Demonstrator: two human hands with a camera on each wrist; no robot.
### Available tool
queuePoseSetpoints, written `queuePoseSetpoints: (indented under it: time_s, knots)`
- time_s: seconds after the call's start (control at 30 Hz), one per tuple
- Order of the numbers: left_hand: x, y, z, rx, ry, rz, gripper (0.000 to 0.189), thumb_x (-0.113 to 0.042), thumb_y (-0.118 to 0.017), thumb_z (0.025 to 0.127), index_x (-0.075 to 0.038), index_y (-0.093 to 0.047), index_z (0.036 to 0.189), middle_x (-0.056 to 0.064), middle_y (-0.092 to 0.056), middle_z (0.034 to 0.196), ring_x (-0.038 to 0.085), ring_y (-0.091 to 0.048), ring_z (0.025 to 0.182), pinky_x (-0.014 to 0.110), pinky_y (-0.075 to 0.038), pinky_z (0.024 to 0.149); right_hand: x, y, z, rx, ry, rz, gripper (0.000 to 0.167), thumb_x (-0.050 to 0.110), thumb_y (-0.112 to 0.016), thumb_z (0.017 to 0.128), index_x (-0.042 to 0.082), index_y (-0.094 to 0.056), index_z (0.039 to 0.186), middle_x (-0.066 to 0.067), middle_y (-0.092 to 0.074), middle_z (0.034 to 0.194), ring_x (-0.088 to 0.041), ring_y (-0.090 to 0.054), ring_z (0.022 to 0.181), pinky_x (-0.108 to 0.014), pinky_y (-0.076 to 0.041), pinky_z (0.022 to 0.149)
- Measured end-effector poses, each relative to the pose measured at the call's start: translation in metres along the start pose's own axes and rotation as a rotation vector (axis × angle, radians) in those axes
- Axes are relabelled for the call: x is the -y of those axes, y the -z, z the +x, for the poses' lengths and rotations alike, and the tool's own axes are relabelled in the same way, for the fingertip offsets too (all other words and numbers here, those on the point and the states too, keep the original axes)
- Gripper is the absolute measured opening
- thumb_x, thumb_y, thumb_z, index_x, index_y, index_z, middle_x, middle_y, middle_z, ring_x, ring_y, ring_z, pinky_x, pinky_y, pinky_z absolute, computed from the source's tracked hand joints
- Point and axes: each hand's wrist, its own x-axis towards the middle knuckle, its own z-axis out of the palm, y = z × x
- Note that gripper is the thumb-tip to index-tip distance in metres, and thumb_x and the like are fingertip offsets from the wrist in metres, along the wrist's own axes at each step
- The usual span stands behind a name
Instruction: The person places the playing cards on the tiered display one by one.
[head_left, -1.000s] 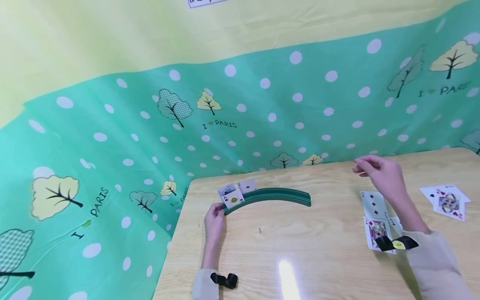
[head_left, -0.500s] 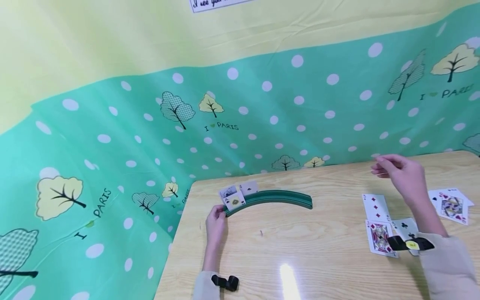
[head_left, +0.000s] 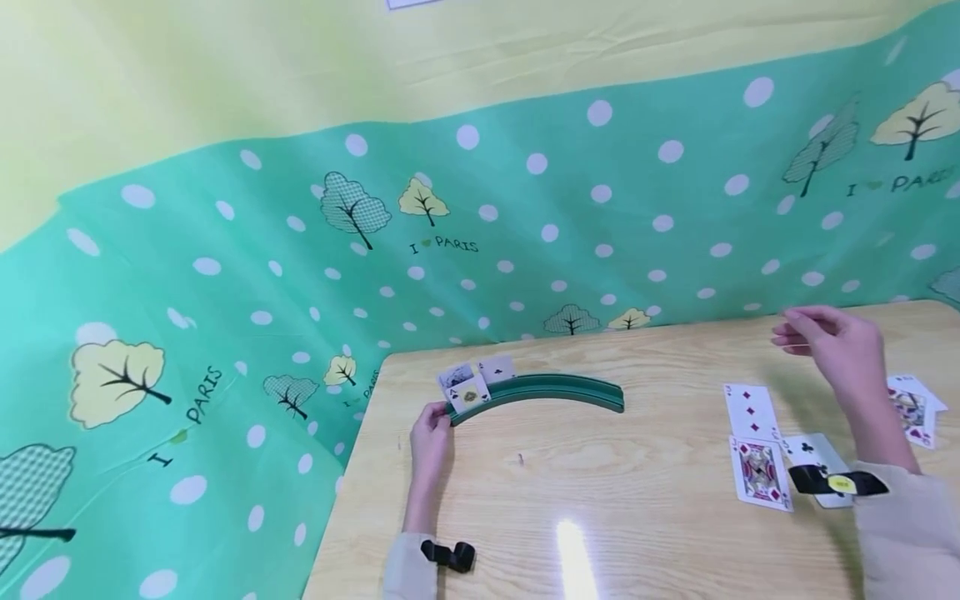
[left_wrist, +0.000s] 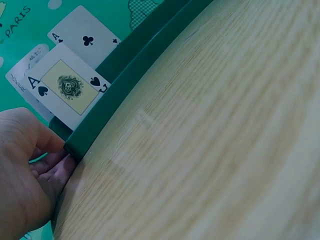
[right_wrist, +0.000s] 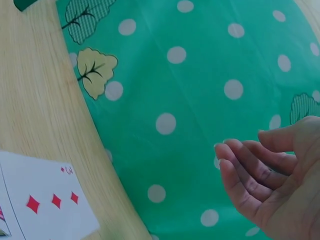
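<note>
My left hand (head_left: 430,437) pinches the left end of a curved green card holder (head_left: 558,386) on the table. Standing in that end are an ace of spades (left_wrist: 69,86), an ace of clubs (left_wrist: 86,37) and a joker (left_wrist: 27,75), the joker mostly hidden behind the ace of spades. My right hand (head_left: 840,342) is raised over the table's right side, fingers loosely bent and holding nothing, as the right wrist view shows. Below and left of it lie a three of diamonds (head_left: 752,412) and a red diamonds face card (head_left: 761,473), overlapping. A clubs card (head_left: 806,450) lies partly under the right wrist strap in view.
More face-up cards (head_left: 912,412) lie at the far right, partly hidden behind my right forearm. A green polka-dot cloth (head_left: 517,242) hangs along the back and left edges of the wooden table (head_left: 570,467).
My right hand has moved to the right, uncovering more of the clubs card and covering part of the far-right cards. The left hand and card holder have stayed in place.
</note>
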Motion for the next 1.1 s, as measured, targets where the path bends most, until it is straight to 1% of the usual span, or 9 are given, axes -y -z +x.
queuePoseSetpoints:
  time_s: [0.1,0.27,0.37,0.43,0.5,0.67,0.73,0.97,1.1]
  knots:
    - [-0.002,-0.001,0.003,0.019,-0.005,-0.006,0.029,-0.001,-0.050,0.100,0.006,-0.063,0.125,0.024,-0.066,0.124,0.035,-0.063,0.115,0.043,-0.052,0.098,-0.005,0.007,-0.002,-0.029,-0.040,-0.017,0.011,0.029,-0.055,0.108,0.023,-0.062,0.114,0.029,-0.065,0.081,0.007,-0.066,0.073,-0.011,-0.053,0.066]
    - [-0.004,-0.001,0.003,0.017,-0.008,-0.005,0.029,0.000,-0.051,0.100,0.007,-0.063,0.125,0.024,-0.066,0.123,0.035,-0.063,0.114,0.045,-0.051,0.098,-0.011,0.012,0.001,-0.073,-0.076,-0.052,0.010,0.029,-0.052,0.109,0.025,-0.060,0.113,0.032,-0.062,0.078,0.009,-0.064,0.071,-0.010,-0.052,0.064]
    - [-0.003,-0.002,0.002,0.012,-0.011,0.005,0.028,0.001,-0.051,0.099,0.007,-0.063,0.124,0.024,-0.067,0.121,0.035,-0.064,0.113,0.045,-0.051,0.097,-0.013,0.013,0.003,-0.089,-0.080,-0.073,0.019,0.029,-0.050,0.110,0.017,-0.062,0.119,0.033,-0.060,0.076,0.009,-0.063,0.070,-0.010,-0.052,0.063]
    - [-0.003,-0.002,0.001,0.008,-0.007,0.010,0.028,0.001,-0.051,0.099,0.007,-0.064,0.123,0.023,-0.067,0.121,0.034,-0.064,0.113,0.045,-0.052,0.097,-0.015,0.014,0.005,-0.092,-0.075,-0.098,0.029,0.028,-0.049,0.110,0.008,-0.061,0.127,0.033,-0.059,0.075,0.010,-0.063,0.069,-0.011,-0.052,0.063]
    - [-0.003,-0.002,0.001,0.005,-0.004,0.010,0.029,0.001,-0.051,0.099,0.007,-0.064,0.124,0.023,-0.067,0.121,0.035,-0.064,0.113,0.046,-0.051,0.097,-0.016,0.015,0.006,-0.094,-0.074,-0.111,0.031,0.026,-0.049,0.110,0.004,-0.060,0.129,0.033,-0.059,0.075,0.010,-0.063,0.068,-0.011,-0.052,0.063]
    - [-0.002,-0.001,0.003,0.001,-0.005,0.010,0.029,0.000,-0.051,0.099,0.007,-0.064,0.124,0.024,-0.067,0.121,0.035,-0.064,0.113,0.047,-0.051,0.098,-0.018,0.021,0.007,-0.087,-0.090,-0.064,0.010,0.023,-0.050,0.109,0.023,-0.061,0.112,0.032,-0.061,0.075,0.010,-0.063,0.068,-0.011,-0.052,0.062]
    - [-0.002,-0.001,0.003,-0.004,-0.013,0.016,0.029,0.000,-0.051,0.098,0.007,-0.064,0.123,0.024,-0.067,0.120,0.035,-0.064,0.112,0.046,-0.051,0.097,-0.019,0.022,0.007,-0.080,-0.094,-0.035,0.009,0.023,-0.051,0.109,0.027,-0.060,0.108,0.031,-0.062,0.076,0.009,-0.064,0.069,-0.011,-0.052,0.062]
    - [-0.001,0.001,0.002,-0.002,-0.006,0.019,0.029,0.000,-0.052,0.098,0.007,-0.064,0.123,0.023,-0.067,0.118,0.034,-0.064,0.111,0.043,-0.051,0.095,-0.023,0.023,0.009,-0.066,-0.088,-0.039,0.009,0.022,-0.051,0.109,0.025,-0.059,0.108,0.031,-0.062,0.076,0.010,-0.064,0.069,-0.011,-0.053,0.062]
    - [0.000,0.001,0.001,-0.002,-0.008,0.022,0.029,0.001,-0.052,0.098,0.008,-0.064,0.123,0.024,-0.067,0.119,0.035,-0.064,0.112,0.045,-0.051,0.096,-0.024,0.024,0.009,-0.048,-0.101,-0.031,0.010,0.022,-0.051,0.109,0.028,-0.059,0.105,0.031,-0.062,0.076,0.010,-0.063,0.069,-0.011,-0.052,0.061]
